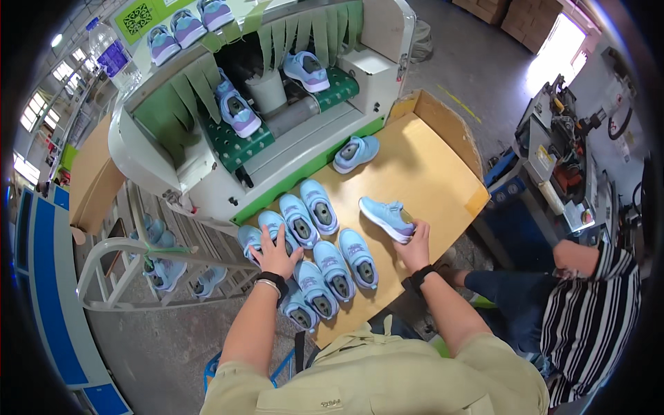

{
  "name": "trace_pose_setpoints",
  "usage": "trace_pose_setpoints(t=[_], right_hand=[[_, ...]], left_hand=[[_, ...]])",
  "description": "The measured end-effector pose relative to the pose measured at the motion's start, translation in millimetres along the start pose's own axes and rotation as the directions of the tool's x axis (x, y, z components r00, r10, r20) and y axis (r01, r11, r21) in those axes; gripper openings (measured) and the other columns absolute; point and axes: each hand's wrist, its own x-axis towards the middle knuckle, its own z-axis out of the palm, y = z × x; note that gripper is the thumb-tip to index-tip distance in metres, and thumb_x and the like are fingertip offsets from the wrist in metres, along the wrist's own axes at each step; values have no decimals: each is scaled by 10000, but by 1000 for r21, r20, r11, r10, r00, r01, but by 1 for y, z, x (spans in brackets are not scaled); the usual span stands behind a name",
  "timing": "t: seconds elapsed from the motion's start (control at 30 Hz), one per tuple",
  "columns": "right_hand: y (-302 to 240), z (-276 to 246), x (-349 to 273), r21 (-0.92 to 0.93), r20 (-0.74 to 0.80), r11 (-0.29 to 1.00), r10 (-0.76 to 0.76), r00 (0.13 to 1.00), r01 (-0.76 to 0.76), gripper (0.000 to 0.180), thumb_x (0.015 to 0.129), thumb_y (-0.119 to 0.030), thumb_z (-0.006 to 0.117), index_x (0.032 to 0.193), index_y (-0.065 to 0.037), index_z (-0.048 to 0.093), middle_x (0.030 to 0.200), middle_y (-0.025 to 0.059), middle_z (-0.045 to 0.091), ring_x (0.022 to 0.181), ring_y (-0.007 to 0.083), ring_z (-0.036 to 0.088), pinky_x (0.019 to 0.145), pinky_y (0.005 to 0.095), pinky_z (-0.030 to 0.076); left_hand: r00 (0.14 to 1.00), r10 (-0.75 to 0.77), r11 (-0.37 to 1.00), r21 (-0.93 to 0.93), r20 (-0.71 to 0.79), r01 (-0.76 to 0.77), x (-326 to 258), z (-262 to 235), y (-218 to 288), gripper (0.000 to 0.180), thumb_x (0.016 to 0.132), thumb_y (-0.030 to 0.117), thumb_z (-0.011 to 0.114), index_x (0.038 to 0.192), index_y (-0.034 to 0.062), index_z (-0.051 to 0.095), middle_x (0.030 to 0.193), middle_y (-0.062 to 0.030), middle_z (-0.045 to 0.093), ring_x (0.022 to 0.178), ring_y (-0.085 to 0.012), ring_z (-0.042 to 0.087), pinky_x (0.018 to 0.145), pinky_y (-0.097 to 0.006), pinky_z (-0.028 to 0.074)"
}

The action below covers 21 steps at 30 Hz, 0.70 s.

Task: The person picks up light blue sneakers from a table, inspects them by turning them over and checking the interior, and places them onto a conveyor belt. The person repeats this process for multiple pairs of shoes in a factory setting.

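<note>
Several light blue sneakers (325,238) lie side by side in rows on a brown cardboard-covered table (429,173). My left hand (275,254) rests flat with spread fingers on the shoes at the left end of the rows. My right hand (415,247) grips the heel end of a separate blue sneaker (386,217) that lies on its side to the right of the rows. Another blue sneaker (355,153) sits alone at the far edge of the table, by the machine's outlet.
A white and green conveyor machine (277,131) with green flaps carries purple-blue sneakers (238,114) toward the table. A metal rack (166,266) at left holds more shoes. A person in a striped shirt (588,318) sits at right beside a workbench (553,166).
</note>
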Motion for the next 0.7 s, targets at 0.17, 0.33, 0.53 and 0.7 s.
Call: trace_pose_setpoints(t=[0.17,0.33,0.53,0.7], right_hand=[[-13,-58,-56,-210,363,869,-356,861,448,542,776,-194,812,1264,-117,591,1174,175,538,1089,381,528,929,474,452],[-24,-49,13,-40,242,952,-284,928,302,394,893,-291,728,1183,-51,612,1113,179,586,1074,385,552,928,465,459],[-65,71,205,103,220,994,-54,974,32,782,836,-375,770,1431,-19,408,1334,320,489,1244,467,485,1089,460,403],[-92,163,280,-48,320,904,417,851,-425,1130,645,-470,881,1545,-143,281,1548,338,208,1379,507,380,1131,470,390]], left_hand=[[1000,-8,1000,-3,-11,7,3,5,2,914,845,535,702,1591,217,280,1659,-235,105,1530,-368,165,1165,-700,10],[999,9,1000,8,-33,-9,5,10,3,915,840,514,715,1590,215,284,1659,-232,106,1500,-401,211,1157,-709,34],[1000,-15,1000,-27,4,15,4,-4,7,891,832,470,742,1570,183,334,1651,-255,98,1533,-383,132,1148,-721,25],[999,-16,999,-43,40,17,5,-11,9,863,853,460,735,1572,196,335,1647,-255,111,1522,-386,167,1144,-723,31]])
